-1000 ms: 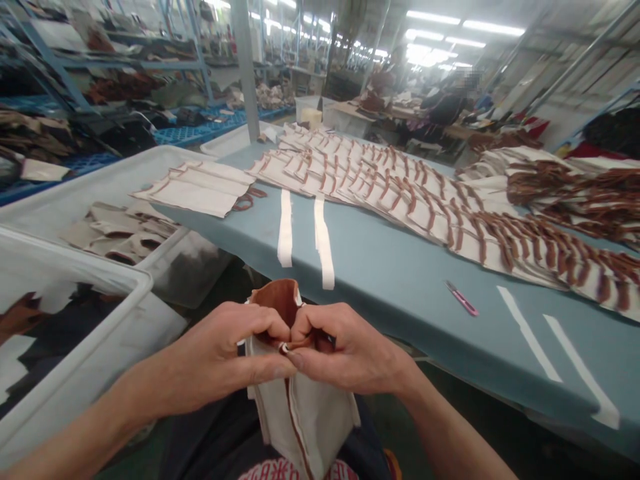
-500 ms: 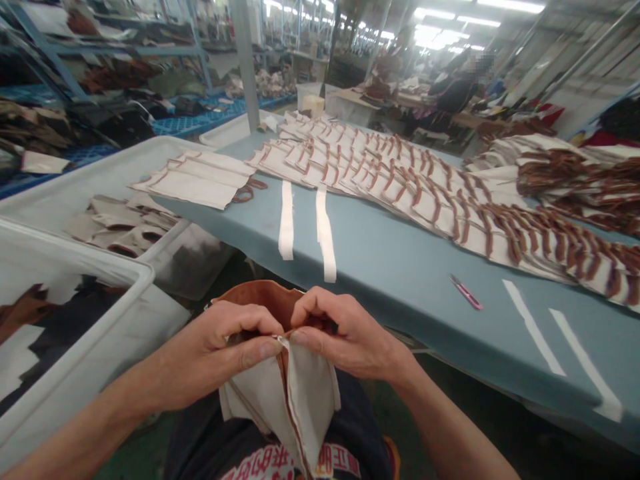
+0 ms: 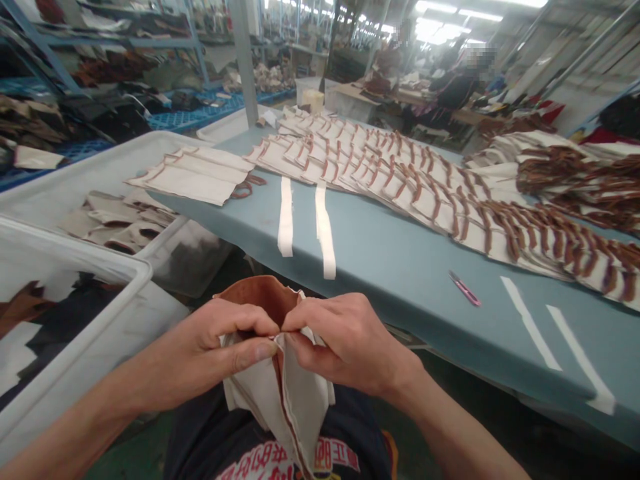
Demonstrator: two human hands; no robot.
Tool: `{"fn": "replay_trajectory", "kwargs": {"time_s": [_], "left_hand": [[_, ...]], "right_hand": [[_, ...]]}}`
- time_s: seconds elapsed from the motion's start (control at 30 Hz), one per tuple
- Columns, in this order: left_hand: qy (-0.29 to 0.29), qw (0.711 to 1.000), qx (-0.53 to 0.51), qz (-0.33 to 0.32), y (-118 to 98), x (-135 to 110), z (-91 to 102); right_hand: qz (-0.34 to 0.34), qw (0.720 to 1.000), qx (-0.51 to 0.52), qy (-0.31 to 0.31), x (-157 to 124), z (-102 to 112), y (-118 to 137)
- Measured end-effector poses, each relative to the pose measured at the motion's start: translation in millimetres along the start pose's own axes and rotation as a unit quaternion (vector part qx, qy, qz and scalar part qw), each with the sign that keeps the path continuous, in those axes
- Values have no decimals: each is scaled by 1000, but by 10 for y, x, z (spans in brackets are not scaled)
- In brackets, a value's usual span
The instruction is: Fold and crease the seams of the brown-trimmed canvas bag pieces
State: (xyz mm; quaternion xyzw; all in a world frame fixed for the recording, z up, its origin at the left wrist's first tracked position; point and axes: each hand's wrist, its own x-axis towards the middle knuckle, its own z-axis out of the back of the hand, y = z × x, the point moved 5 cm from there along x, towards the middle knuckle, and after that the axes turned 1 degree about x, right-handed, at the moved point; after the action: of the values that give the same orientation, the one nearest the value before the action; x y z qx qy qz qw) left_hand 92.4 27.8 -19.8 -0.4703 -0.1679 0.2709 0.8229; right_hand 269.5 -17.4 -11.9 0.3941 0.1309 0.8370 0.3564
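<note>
Close to my body I hold a sewn piece (image 3: 305, 393) with off-white backing outside and brown leather inside, its mouth opening away from me. My left hand (image 3: 227, 347) pinches the top edge beside the seam between thumb and forefinger. Right against it, my right hand (image 3: 345, 340) pinches the same edge on the other side of the seam. The fingertips of both hands nearly touch. A long seam runs down from there toward my lap. What exactly lies between the fingertips is too small to make out.
A blue-green table (image 3: 380, 247) stands ahead, bearing rows of overlapping off-white, brown-edged pieces (image 3: 375, 167). Pink-handled thread snips (image 3: 465, 288) and white tape strips (image 3: 325, 233) lie near its edge. Plastic bins (image 3: 145, 267) with pieces stand at left. People sit in the background.
My right hand has rolled over slightly, its forefinger now closer to the seam. The sewn piece has shifted a little, and the left hand keeps its pinch.
</note>
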Motion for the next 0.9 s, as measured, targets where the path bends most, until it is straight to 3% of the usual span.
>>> {"fn": "replay_trajectory", "kwargs": {"time_s": [0.1,0.3,0.47,0.63,0.77,0.9], "left_hand": [[-5,999,45,-5,-25,2,3],[-46,985,158,-57,-147,39,2],[-88,980,161,-78,-249,86,-45],[-14,999,52,2,-192,108,-29],[40,999,19,-9,-137,60,41],[45,998,37,-8,-83,9,83]], "right_hand": [[-37,996,79,10,23,-16,-45],[-94,986,131,39,69,-59,-67],[-168,962,199,87,69,-85,-92],[-178,945,235,141,60,-143,-101],[-202,910,325,157,19,-222,-147],[-192,925,296,140,17,-219,-155]]}}
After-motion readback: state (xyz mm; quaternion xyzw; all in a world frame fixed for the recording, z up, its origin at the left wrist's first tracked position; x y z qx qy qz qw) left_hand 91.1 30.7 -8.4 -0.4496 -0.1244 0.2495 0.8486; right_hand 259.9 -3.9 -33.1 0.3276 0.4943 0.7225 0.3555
